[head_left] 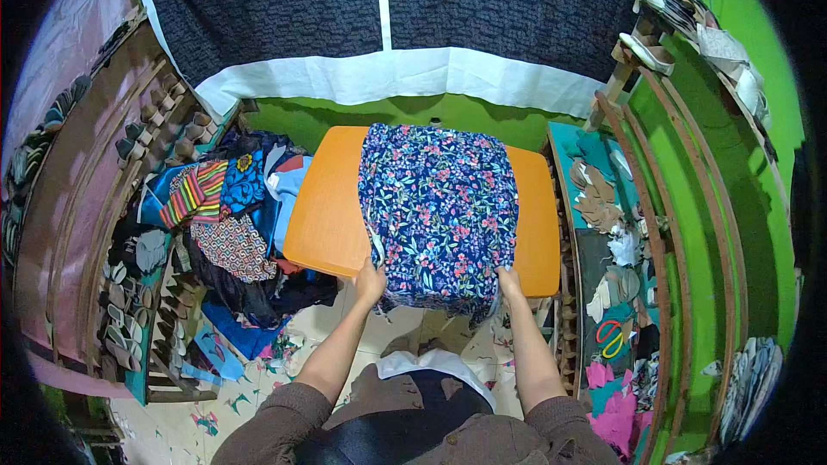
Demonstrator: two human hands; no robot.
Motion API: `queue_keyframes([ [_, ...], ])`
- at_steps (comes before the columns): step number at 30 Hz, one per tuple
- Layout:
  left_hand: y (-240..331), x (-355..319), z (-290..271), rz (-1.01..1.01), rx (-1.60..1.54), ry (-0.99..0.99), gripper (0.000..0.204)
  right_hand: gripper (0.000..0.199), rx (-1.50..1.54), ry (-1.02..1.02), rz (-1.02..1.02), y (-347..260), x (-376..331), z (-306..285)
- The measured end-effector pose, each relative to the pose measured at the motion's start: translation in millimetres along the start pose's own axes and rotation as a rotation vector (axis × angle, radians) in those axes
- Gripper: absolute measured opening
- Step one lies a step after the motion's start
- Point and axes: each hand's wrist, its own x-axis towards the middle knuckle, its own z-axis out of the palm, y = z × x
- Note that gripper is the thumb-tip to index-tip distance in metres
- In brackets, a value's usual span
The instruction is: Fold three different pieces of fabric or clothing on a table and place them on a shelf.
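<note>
A navy floral cloth (439, 207) with red flowers and green leaves lies spread over the orange table (323, 198), its near end hanging past the front edge. My left hand (370, 282) is closed on the cloth's left edge near the table's front. On the other side, my right hand (509, 282) grips the right edge at about the same height. Both arms reach forward, and the fingertips are partly hidden by the fabric.
Piled fabrics (233, 232) in many patterns lie left of the table. Wooden racks with shoe lasts (125, 327) stand at the left. On the right shelf are scissors (611, 339) with red and yellow handles and pink scraps (613, 413). Scraps litter the tiled floor (258, 413).
</note>
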Motion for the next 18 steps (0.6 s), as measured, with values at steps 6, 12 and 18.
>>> queue_keyframes([
  [6, -29, 10, -13, -0.076, -0.626, -0.205, 0.041, 0.041, 0.404, -0.511, 0.436, -33, -22, 24],
  [12, -24, -8, -34, 0.043, -0.708, -0.421, 0.042, 0.049, 0.353, -0.318, 0.198, -25, -51, 33],
  [18, -32, -34, -66, 0.083, -0.658, -0.124, 0.034, 0.043, 0.11, 0.07, -0.26, -11, -79, 2],
])
